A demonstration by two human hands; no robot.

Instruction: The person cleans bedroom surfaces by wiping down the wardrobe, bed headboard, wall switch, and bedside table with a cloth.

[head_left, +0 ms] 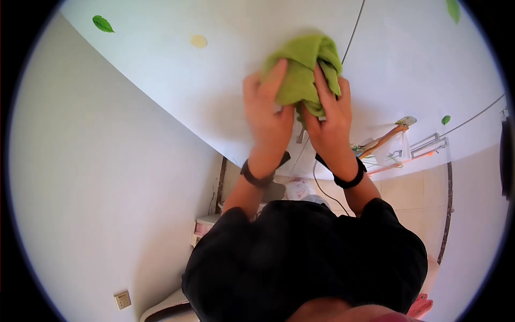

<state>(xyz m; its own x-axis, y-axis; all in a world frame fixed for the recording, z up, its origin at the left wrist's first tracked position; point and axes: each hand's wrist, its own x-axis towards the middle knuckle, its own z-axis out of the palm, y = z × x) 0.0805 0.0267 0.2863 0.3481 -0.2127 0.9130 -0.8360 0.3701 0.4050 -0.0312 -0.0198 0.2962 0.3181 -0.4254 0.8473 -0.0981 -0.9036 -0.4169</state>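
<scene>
A bunched green cloth [300,59] is between my two hands, in front of a white wall with leaf decals. My left hand [268,107] grips its left side, the fingers slightly smeared by motion. On the right, my right hand [331,115] has its fingers pressed into the folds. One end of the cloth hangs down between my thumbs. I cannot tell whether the cloth touches the wall.
Green leaf decals [103,24] and a pale round spot [198,41] mark the wall. At lower right, a rack [429,145] holds a clear plastic bag [394,150]. A dark cable [328,193] runs below my hands. A socket [122,300] is at lower left.
</scene>
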